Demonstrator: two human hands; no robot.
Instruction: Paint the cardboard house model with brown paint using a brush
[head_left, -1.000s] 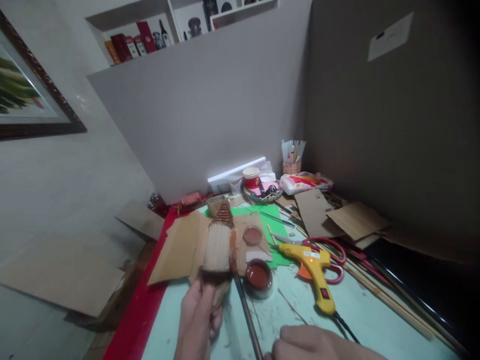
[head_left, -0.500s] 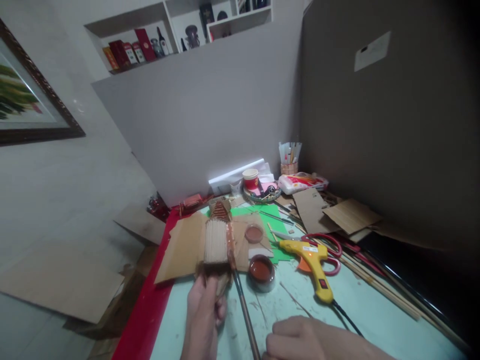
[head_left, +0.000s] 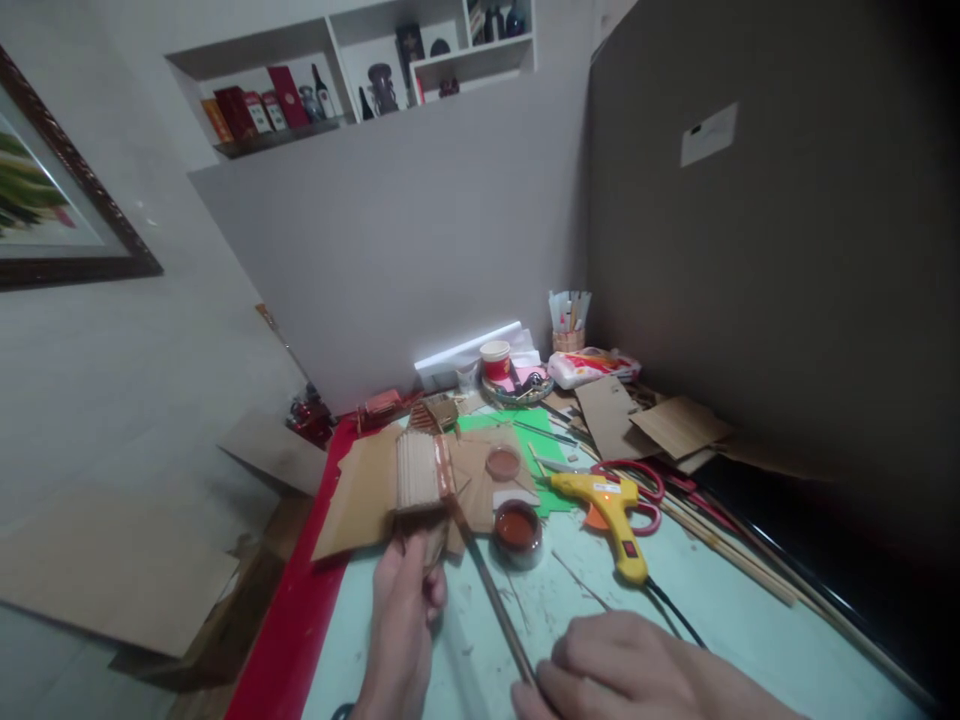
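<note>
Left hand: the left hand (head_left: 405,610) is gripping the base of a small stick-built model house (head_left: 420,470), fingers closed around it, holding it up over the table's near left part.
Right hand: the right hand (head_left: 630,670) is pinching a long thin brush (head_left: 491,600), its tip touching the model's right edge.
Nearby: an open paint pot (head_left: 517,530) is sitting just right of the brush; a yellow glue gun (head_left: 611,505) is lying across red scissors (head_left: 637,490) on the pale table (head_left: 750,640).

I saw the left hand (head_left: 405,620) bare, no glove or ring; the right hand (head_left: 622,670) likewise bare; no sleeves showed.
</note>
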